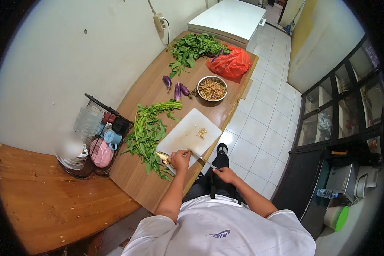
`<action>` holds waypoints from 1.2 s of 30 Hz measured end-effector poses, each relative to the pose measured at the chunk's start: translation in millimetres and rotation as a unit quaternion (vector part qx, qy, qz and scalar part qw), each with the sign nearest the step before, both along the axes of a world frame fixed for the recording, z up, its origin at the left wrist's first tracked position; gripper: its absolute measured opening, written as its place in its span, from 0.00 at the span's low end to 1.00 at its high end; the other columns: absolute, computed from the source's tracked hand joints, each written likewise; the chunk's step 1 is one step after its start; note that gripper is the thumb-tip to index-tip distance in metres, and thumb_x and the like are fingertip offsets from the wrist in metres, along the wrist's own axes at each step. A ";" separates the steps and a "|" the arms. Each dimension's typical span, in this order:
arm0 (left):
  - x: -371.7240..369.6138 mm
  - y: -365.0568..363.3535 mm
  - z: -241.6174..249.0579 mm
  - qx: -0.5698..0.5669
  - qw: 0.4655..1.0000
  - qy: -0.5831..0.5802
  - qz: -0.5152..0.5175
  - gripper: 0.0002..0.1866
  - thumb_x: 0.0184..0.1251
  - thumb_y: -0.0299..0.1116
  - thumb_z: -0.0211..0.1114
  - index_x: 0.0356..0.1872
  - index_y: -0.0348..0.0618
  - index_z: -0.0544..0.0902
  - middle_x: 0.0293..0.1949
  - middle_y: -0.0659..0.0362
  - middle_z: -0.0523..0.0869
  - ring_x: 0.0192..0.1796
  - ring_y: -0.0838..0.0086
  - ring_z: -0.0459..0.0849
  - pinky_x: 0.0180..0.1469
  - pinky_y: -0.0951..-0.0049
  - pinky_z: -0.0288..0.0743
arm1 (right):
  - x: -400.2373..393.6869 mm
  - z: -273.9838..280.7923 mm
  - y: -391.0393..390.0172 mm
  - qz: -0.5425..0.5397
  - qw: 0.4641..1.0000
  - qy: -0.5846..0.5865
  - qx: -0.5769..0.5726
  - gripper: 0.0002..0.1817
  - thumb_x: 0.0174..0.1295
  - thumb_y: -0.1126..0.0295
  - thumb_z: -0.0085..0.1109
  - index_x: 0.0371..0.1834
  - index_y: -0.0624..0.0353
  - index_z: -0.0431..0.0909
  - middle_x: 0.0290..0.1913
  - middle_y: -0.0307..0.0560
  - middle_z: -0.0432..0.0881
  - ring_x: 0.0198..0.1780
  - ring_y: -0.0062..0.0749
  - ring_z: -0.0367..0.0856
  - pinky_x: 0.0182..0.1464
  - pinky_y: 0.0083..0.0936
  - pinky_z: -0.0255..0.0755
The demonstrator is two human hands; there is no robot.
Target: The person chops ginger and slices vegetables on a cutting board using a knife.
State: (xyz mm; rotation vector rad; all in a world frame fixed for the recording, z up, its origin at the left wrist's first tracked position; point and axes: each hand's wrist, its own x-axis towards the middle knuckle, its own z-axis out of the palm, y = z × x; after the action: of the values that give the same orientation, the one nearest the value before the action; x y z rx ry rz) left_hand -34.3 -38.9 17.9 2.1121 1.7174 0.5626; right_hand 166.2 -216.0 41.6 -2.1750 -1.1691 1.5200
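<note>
My right hand (227,175) is closed around the handle of a knife (204,160), its blade slanting over the near edge of a white cutting board (181,130). My left hand (180,160) is closed in a pinch by the blade's tip. What its fingers hold is too small to make out. Just left of that hand lie pale yellowish-brown root-like pieces (162,157) on the board's corner. A little heap of small chopped pieces (201,133) sits on the board's right part. Leafy greens (147,132) lie along the board's left side, partly touching it.
Beyond the board stand a metal bowl (212,99) of brownish bits and several purple eggplants (177,91). More greens (192,47) and a red plastic bag (230,64) lie at the far end. A dish rack (89,164) with dishes borders the table's left side.
</note>
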 end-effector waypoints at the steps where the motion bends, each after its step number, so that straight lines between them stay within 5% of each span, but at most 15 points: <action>1: -0.6 -0.3 -0.7 -0.003 1.000 0.000 -0.001 0.07 0.53 0.43 0.80 0.33 0.60 0.94 0.36 0.70 0.93 0.46 0.69 0.82 0.56 0.60 0.61 | -0.8 -0.7 -0.6 -0.001 1.000 0.000 -0.003 0.43 0.71 0.31 0.45 0.50 0.65 0.88 0.51 0.71 0.86 0.59 0.65 0.83 0.65 0.47 0.74; 16: 0.0 5.1 -3.2 -0.013 0.999 0.013 -0.026 0.06 0.53 0.41 0.81 0.29 0.57 0.94 0.35 0.70 0.91 0.47 0.68 0.81 0.56 0.57 0.61 | 5.8 -16.2 6.0 0.011 0.997 0.056 -0.044 0.45 0.72 0.30 0.43 0.49 0.69 0.87 0.48 0.74 0.86 0.57 0.66 0.84 0.61 0.46 0.75; 24: -2.4 7.7 -2.8 -0.010 0.997 0.054 -0.052 0.05 0.56 0.42 0.79 0.30 0.57 0.94 0.34 0.70 0.91 0.47 0.68 0.81 0.56 0.56 0.61 | -9.3 4.0 42.5 0.045 0.996 -0.079 0.007 0.41 0.72 0.31 0.43 0.45 0.64 0.88 0.49 0.70 0.86 0.56 0.66 0.84 0.60 0.49 0.77; 36: -3.2 1.7 -10.4 -0.047 0.998 0.034 -0.011 0.07 0.57 0.46 0.78 0.33 0.60 0.95 0.36 0.67 0.93 0.47 0.69 0.83 0.57 0.57 0.62 | 5.0 -15.2 12.7 0.010 0.999 0.031 0.010 0.44 0.72 0.31 0.47 0.44 0.70 0.88 0.42 0.71 0.87 0.50 0.58 0.88 0.55 0.44 0.76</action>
State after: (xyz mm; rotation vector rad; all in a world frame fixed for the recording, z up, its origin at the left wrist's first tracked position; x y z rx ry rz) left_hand -37.5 -37.3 7.5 2.1040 1.7202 0.3997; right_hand 171.1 -203.3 26.4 -2.0945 -1.1843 1.5663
